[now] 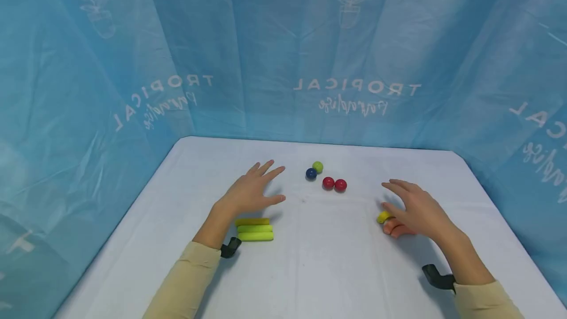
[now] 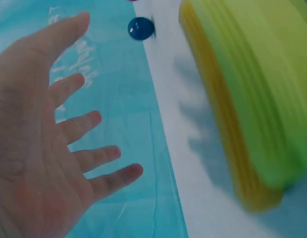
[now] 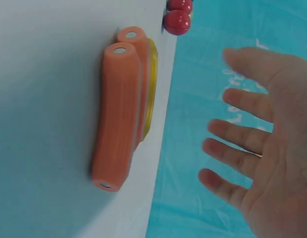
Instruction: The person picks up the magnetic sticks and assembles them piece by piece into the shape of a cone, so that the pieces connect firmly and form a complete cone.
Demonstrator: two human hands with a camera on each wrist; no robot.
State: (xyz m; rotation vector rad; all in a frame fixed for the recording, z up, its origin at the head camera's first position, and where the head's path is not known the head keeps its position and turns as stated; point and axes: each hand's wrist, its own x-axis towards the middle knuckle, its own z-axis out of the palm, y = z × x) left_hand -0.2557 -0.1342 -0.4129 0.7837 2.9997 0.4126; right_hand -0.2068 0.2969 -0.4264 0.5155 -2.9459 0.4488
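My left hand (image 1: 252,191) hovers open over the white table (image 1: 319,260), fingers spread, holding nothing; the left wrist view shows its bare palm (image 2: 39,148). Just below it lie three sticks side by side, a yellow stick (image 1: 251,221) and two lime-green sticks (image 1: 255,233). My right hand (image 1: 414,208) is also open and spread, above two orange sticks (image 1: 398,230) and a yellow piece (image 1: 383,217); the right wrist view shows the orange sticks (image 3: 118,114) apart from the fingers (image 3: 237,139). Between the hands sit a green ball (image 1: 317,167), a blue ball (image 1: 311,174) and two red balls (image 1: 334,184).
A blue printed curtain (image 1: 283,53) walls the table on three sides. A black wrist-camera mount (image 1: 230,248) shows at my left cuff and another mount (image 1: 438,278) at the right.
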